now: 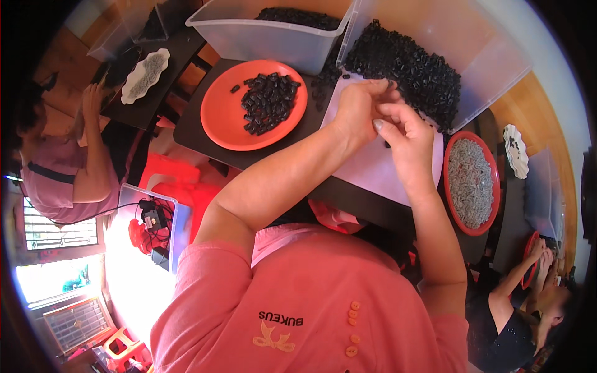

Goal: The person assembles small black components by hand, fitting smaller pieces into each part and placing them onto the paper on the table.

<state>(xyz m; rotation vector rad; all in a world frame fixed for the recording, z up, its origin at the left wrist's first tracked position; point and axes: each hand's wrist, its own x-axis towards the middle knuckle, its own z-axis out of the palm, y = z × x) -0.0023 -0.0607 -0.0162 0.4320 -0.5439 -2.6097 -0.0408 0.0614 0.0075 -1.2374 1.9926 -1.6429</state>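
My left hand (365, 107) and my right hand (407, 133) meet above a pale sheet of paper (348, 163) on the dark table. Fingers of both hands are bent and closed together. Whatever they hold is mostly hidden; a small dark bit shows by the fingertips. Just beyond them, a heap of small black plastic pieces (404, 65) spills from a tipped clear plastic box (485, 59) onto the paper. A round orange-red plate (217, 121) to the left bears a pile of similar black pieces (268, 102). On the right, a red oval tray (495, 180) holds many small silvery metal parts (471, 183).
Another clear box (280, 43) with black pieces stands behind the round plate. One person (74, 143) works at a table on the left, another (516, 317) at the lower right. A clear bin with cables (152, 217) and a red stool (124, 348) are at lower left.
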